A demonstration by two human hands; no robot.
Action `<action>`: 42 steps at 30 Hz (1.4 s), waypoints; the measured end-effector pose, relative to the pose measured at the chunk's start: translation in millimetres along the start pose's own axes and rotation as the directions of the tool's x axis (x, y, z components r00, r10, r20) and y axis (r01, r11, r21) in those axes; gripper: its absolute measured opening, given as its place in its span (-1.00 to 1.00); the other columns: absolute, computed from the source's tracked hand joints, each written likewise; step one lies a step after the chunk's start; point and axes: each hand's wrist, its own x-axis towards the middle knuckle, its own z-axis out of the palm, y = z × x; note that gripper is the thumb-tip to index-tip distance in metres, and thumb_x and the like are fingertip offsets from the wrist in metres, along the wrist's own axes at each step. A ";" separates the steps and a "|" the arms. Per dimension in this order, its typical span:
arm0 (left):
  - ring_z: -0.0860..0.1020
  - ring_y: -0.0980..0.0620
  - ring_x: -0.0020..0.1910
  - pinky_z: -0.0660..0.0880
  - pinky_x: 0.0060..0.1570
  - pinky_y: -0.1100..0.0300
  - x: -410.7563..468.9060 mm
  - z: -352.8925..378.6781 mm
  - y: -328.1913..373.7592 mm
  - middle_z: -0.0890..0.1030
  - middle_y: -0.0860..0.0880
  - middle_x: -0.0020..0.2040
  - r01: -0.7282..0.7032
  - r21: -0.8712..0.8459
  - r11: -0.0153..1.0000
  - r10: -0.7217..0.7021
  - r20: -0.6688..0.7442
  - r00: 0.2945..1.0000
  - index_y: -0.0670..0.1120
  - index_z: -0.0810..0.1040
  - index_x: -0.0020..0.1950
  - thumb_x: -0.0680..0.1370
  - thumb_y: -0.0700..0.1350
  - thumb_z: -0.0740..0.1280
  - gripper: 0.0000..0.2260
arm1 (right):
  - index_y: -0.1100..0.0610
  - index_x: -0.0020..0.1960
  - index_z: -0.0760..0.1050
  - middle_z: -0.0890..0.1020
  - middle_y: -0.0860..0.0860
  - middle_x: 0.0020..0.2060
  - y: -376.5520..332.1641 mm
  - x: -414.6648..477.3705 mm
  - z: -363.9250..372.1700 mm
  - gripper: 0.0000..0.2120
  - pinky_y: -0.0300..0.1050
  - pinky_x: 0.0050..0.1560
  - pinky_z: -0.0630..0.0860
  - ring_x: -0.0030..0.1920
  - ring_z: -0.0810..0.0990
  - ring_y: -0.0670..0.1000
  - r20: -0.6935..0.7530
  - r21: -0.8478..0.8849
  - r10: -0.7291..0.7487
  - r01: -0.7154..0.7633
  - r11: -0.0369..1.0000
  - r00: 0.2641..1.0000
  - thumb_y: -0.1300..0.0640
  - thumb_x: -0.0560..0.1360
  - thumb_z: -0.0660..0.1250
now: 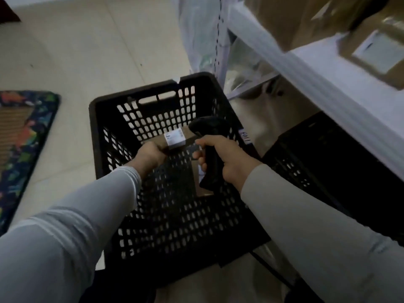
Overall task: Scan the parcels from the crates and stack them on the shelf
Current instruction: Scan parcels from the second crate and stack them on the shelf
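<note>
Two crates are sitting here: the middle crate (pixel 94 127) and the side crate (pixel 328 162). Four parcels are showing: the held parcel (pixel 175 138), the loose parcel (pixel 195 176), the big shelf parcel (pixel 295 20) and the small shelf parcel (pixel 376 51). One scanner (pixel 211 165), one mat (pixel 26 138) and two hands, left hand (pixel 149 155) and right hand (pixel 231 158), are showing too.

Matt black plastic crate (pixel 135 101), cardboard parcel (pixel 175 138)

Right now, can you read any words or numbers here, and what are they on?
White label on the parcel in the left hand: too blurred to read.
White tag on the crate rim: handwritten marks, unclear.
Sticker on the box on the shelf: blurred, unreadable.
</note>
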 end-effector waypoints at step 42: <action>0.53 -0.27 0.02 0.39 0.18 -0.05 -110.5 -107.4 -12.4 0.56 -0.28 0.02 -0.454 0.869 0.198 0.970 -0.108 0.216 -0.28 0.57 0.07 0.32 -0.28 0.32 -0.67 | 0.34 -0.06 0.50 0.56 0.15 -0.51 11.2 -145.8 4.5 -0.88 -0.26 -0.59 0.38 -0.62 0.45 0.00 -0.064 -0.175 -0.230 0.216 0.961 0.971 0.25 0.51 0.33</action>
